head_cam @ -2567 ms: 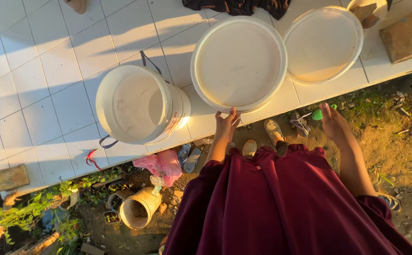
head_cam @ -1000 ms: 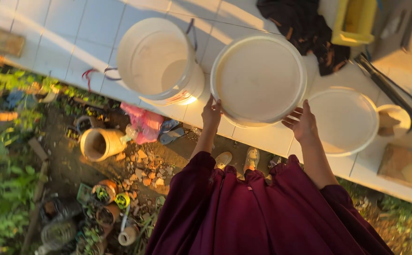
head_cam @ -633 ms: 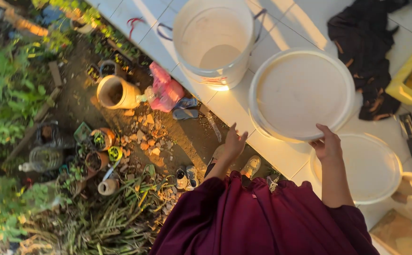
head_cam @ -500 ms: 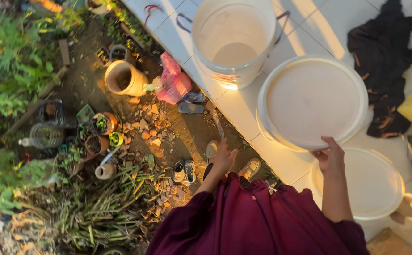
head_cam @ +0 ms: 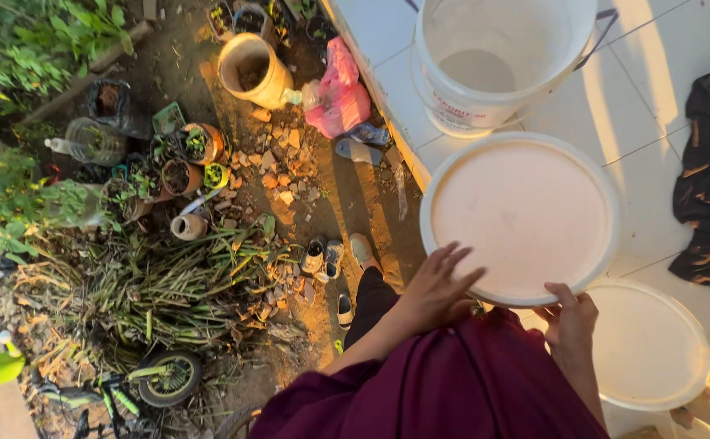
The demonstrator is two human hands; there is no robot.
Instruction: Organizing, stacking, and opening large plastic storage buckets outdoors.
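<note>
White round lid (head_cam: 522,215) lies over the tiled ledge (head_cam: 656,97) edge, beside an open bucket (head_cam: 497,57). The right hand (head_cam: 570,321) pinches its near rim; the left hand (head_cam: 436,284), fingers spread, touches the rim.

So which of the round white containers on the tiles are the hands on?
The middle one, the wide shallow basin. The right hand grips its near rim and the left hand rests at its edge; the tall bucket and the other basin are untouched.
</note>
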